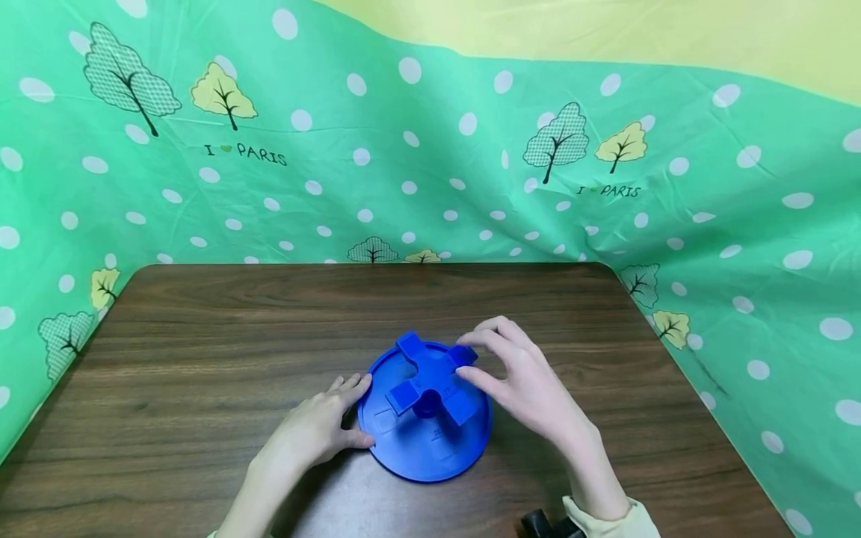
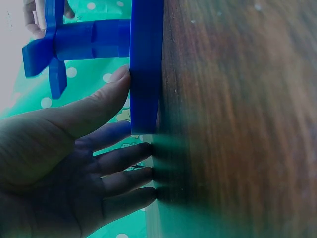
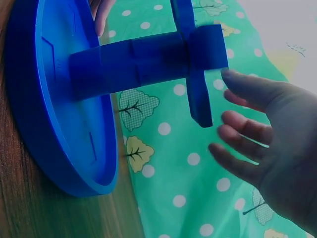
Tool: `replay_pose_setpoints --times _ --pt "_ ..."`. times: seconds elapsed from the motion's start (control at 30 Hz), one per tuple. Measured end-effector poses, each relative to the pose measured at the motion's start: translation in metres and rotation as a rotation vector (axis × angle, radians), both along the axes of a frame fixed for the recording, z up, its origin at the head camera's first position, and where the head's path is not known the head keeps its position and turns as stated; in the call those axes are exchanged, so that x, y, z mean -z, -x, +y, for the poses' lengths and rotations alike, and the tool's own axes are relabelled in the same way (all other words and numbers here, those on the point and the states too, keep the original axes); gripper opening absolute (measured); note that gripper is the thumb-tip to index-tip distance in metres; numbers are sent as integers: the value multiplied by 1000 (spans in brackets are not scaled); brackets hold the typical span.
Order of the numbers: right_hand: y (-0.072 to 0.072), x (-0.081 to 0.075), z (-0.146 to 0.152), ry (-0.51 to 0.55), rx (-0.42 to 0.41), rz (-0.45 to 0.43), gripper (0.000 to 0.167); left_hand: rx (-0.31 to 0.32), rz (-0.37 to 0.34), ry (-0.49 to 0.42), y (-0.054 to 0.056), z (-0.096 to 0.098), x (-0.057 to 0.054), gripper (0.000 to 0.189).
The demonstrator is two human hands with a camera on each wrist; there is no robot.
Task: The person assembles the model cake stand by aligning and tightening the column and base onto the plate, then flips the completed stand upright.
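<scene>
A blue plastic stand has a round, raised-rim base [image 1: 430,463], a short post [image 3: 133,62] and a cross-shaped top [image 1: 430,371] with several block-ended arms. It stands upright on the table. My left hand [image 1: 319,422] rests against the left rim of the base, with thumb and fingers spread. In the left wrist view, the thumb [image 2: 106,96] touches the rim and the other fingers are extended. My right hand [image 1: 521,373] is around the top's far-right arm [image 1: 464,353], thumb and forefinger on either side. In the right wrist view its loosely bent fingers stand apart, the thumb at the block's edge.
The stand is on a dark wood-grain table [image 1: 235,336]. A green cloth [image 1: 403,164] with white dots and printed trees hangs behind and along the sides. Part of a black object [image 1: 551,525] shows at the bottom edge, beside the right sleeve.
</scene>
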State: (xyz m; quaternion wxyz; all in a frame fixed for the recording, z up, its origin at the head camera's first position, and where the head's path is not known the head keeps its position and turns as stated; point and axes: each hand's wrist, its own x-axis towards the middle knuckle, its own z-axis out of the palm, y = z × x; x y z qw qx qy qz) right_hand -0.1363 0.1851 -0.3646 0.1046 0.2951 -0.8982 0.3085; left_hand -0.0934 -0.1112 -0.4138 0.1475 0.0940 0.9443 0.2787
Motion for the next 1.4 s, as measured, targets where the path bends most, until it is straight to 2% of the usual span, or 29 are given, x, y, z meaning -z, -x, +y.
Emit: replay_pose_setpoints --times 0.13,0.3,0.67,0.8,0.97,1.1,1.2,1.4 --pt "-1 1 0 -56 5 -59 42 -1 2 -4 0 0 1 91" --pt "-2 2 -1 -71 -14 -140 38 -3 4 -8 0 0 3 91" --pt "-2 -1 0 -22 -36 -140 18 -5 4 -12 -1 -1 1 90" --pt "-2 -1 -1 -15 -14 -67 20 -4 2 -12 -1 -1 1 91" --pt "-2 2 -2 -54 14 3 34 -3 -2 -9 -1 0 0 90" --pt "-2 3 -3 -103 12 -63 49 -3 -7 -5 -1 0 0 90" --pt "-3 3 -4 -133 11 -121 54 -4 -9 -2 0 0 0 89" --pt "-5 3 -6 -141 -5 -140 41 -8 -9 1 0 0 1 90"
